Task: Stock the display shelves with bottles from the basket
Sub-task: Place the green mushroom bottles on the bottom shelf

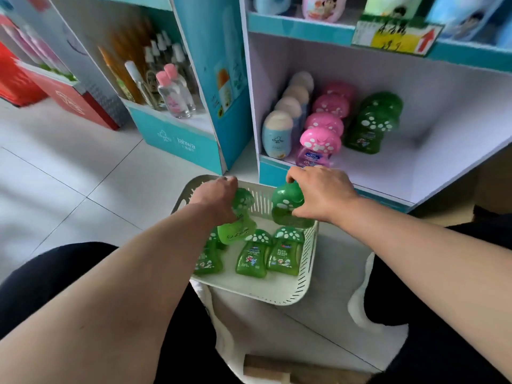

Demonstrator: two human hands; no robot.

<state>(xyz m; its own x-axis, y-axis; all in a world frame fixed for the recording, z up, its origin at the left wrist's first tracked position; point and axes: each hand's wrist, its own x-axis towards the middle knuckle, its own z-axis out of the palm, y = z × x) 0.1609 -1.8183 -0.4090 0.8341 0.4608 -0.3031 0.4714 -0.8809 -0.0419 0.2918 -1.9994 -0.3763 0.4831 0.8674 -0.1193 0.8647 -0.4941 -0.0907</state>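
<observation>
Left hand (219,199): closed around a tilted green bottle (237,221), held above the basket (279,295). Right hand (318,194): clamped on the cap of a second green bottle (286,207) at the basket's far rim. Three bottles (253,254) remain inside. Risk: you carry both to the shelf (388,162) together; a cap-only hold may slip, or either bottle may topple the green row (368,126).

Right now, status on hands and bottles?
Both hands shut: left hand and right hand each on a green bottle. Three remain in basket. Nothing blocking.
</observation>
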